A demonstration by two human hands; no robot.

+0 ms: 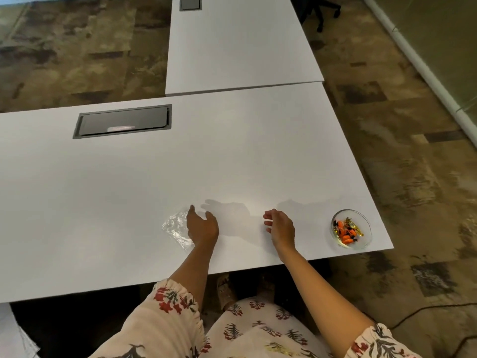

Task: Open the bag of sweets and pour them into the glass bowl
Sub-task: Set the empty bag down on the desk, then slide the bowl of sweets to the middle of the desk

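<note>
A clear, crumpled plastic bag (176, 227) lies flat on the white table, with no sweets visible in it. My left hand (202, 226) hovers just right of the bag, fingers spread, holding nothing. My right hand (280, 227) hangs over the table further right, fingers loosely curled and apart, also holding nothing. A small glass bowl (365, 235) stands near the table's right front corner, well right of my right hand. In the bowl lie orange, black and gold wrapped sweets (347, 231).
The white table (129, 189) has a dark cable hatch (122, 121) at the back left. A second white table (232, 42) adjoins behind. An office chair base (325, 11) stands on the patterned carpet at the top right. A cable (426, 312) runs over the floor at right.
</note>
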